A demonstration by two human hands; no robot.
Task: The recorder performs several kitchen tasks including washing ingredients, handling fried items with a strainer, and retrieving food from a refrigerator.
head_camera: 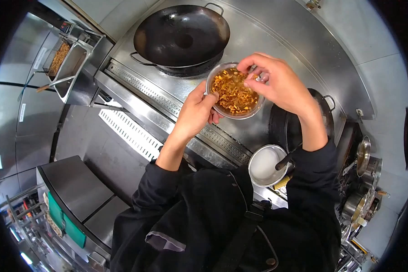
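Note:
A round metal bowl (pixel 236 116) holds small orange-brown pieces of food (pixel 233 91) in an amber liquid. My left hand (pixel 200 112) grips its near left rim, with the thumb over the edge and the fingers beneath. At the bowl's upper right is my right hand (pixel 275 80), its thumb and forefinger bent close together over the food. Something small and pale seems to be between those fingertips; what it is I cannot tell. Behind the bowl, to the upper left, a large dark wok (pixel 182 35) with two loop handles sits on a burner of the steel range.
A second wok (pixel 318 98) stands partly behind my right forearm. Near my body is a metal pot (pixel 263 163) with whitish contents and a dark-handled utensil (pixel 284 161) across it. A fryer (pixel 78 64) with a filled wire basket stands left; pans (pixel 363 156) are at far right.

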